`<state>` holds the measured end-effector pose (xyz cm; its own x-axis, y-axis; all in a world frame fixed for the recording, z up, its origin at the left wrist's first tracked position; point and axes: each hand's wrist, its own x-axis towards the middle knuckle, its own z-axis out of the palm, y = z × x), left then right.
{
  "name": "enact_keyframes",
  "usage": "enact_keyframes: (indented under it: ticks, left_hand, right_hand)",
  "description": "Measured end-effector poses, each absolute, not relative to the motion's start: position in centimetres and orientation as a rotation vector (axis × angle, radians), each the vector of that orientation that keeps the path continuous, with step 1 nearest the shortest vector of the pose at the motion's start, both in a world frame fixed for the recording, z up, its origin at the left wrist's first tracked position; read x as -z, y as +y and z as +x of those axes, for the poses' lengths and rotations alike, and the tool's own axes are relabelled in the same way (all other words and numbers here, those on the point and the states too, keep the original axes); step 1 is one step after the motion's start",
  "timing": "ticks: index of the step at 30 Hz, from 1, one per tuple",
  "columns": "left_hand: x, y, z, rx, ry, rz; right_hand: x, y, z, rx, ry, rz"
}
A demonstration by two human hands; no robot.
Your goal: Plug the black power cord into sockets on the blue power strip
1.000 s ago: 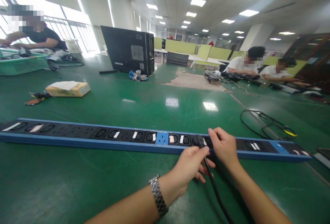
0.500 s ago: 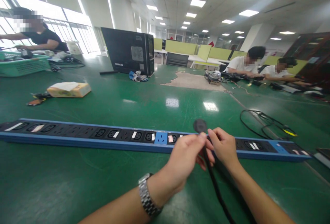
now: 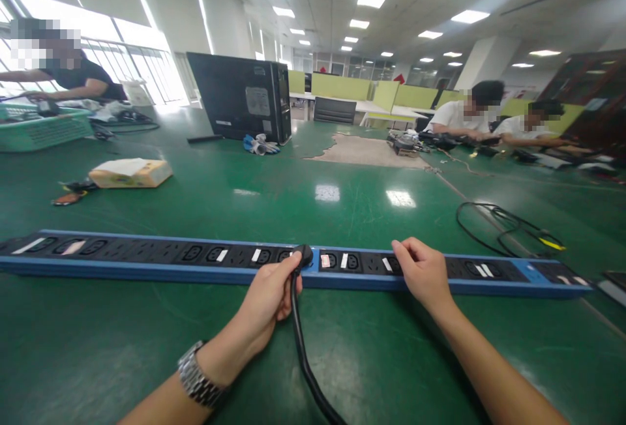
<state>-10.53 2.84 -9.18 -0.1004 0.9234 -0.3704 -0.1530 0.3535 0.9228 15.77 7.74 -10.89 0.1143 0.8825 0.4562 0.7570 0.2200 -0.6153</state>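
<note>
The left hand (image 3: 270, 293) pinches the black plug (image 3: 304, 255) over the power strip (image 3: 147, 262); the right hand (image 3: 423, 270), at 3 o'clock, presses flat. It is better to align the pins first.

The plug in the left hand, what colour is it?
Black, like its cable; the head view shows the plug best.

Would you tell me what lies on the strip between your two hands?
In the head view, between the left hand on the black plug and the right hand, the power strip shows labelled sockets.
</note>
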Motion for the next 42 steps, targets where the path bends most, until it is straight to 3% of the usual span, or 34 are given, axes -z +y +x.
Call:
enact_keyframes:
  ticks: [10,24,30,36,42]
  left_hand:
    - [9.3,2.7,-9.4,-0.952,1.344,0.837]
    - [10.8,2.2,-9.4,-1.216,1.086,0.747]
    - [7.7,1.7,-9.9,-1.401,0.938,0.858]
    - [5.9,1.8,-16.4,-1.565,0.981,0.649]
    - [8.7,2.2,-22.0,-1.107,1.243,0.599]
  right_hand:
    - [10.9,7.4,15.8,-0.193,-1.673,-1.547]
    - [11.3,7.5,16.5,-0.215,-1.711,-1.422]
    - [11.1,7.4,16.4,-0.197,-1.705,-1.429]
    - [11.2,7.5,16.2,-0.174,-1.709,-1.457]
    - [11.1,7.4,15.8,-0.13,-1.721,-1.494]
